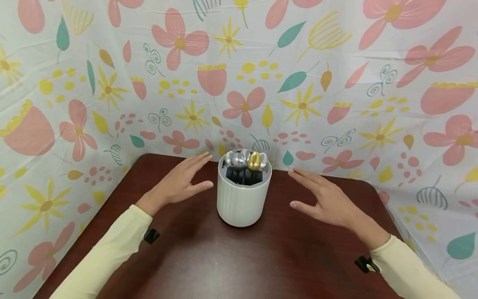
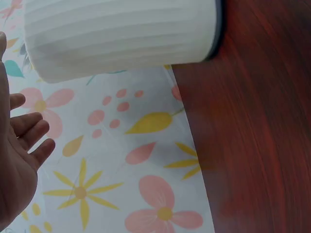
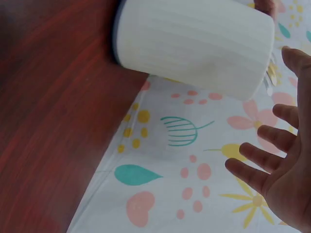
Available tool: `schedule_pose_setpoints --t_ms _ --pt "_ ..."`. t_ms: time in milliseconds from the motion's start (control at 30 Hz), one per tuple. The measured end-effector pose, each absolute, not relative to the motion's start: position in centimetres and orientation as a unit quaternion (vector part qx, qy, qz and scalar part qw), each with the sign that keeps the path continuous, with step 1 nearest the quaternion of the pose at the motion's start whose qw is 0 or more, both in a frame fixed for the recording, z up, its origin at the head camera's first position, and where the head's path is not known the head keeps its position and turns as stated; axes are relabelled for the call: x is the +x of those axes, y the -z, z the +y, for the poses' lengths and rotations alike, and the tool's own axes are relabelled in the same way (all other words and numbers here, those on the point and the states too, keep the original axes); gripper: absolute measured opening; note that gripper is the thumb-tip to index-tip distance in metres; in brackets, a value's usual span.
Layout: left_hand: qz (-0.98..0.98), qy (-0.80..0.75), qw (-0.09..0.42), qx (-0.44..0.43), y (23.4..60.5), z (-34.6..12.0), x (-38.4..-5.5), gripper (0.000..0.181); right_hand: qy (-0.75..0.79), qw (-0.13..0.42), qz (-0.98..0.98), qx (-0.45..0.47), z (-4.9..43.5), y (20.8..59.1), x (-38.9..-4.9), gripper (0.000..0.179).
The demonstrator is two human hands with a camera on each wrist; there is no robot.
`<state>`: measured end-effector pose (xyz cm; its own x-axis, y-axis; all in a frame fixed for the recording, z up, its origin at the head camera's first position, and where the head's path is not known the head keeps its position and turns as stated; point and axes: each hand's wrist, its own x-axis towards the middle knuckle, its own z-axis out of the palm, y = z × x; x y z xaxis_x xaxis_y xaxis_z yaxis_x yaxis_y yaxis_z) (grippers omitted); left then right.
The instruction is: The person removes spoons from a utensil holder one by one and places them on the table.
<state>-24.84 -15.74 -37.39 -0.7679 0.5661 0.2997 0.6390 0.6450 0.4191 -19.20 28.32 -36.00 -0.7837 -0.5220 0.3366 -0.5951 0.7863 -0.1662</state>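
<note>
A white ribbed utensil holder (image 1: 242,205) stands upright on the dark wooden table, with a divided dark inside. Several silver spoons (image 1: 238,159) and one gold spoon (image 1: 254,161) lean at its back rim, bowls up; their handles are hidden inside. My left hand (image 1: 183,178) hovers on the holder's left side, fingers extended and thumb toward it, apart from it. On the other side my right hand (image 1: 326,197) is held likewise, fingers straight, not touching. In the wrist views the holder's side (image 2: 121,39) (image 3: 194,43) shows near each hand, and nothing lies in either palm.
The reddish-brown table (image 1: 224,265) has rounded back corners. A white sheet with flowers and leaves (image 1: 246,62) hangs behind and along both sides, close to the table's edges. Each wrist carries a small black camera mount (image 1: 151,236) near the pale yellow sleeve (image 1: 112,253).
</note>
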Motion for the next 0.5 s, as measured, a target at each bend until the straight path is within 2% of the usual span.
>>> schedule_pose_setpoints --t_ms 333,500 --pt "-0.886 0.331 0.056 -0.319 37.2 -14.2 -25.3 0.078 -0.220 0.116 -0.918 0.308 27.0 34.5 -20.7 0.073" --pt "-0.871 0.380 0.039 -0.307 37.5 -13.4 -25.9 0.071 -0.261 0.102 -0.913 0.296 26.7 33.9 -21.6 0.068"
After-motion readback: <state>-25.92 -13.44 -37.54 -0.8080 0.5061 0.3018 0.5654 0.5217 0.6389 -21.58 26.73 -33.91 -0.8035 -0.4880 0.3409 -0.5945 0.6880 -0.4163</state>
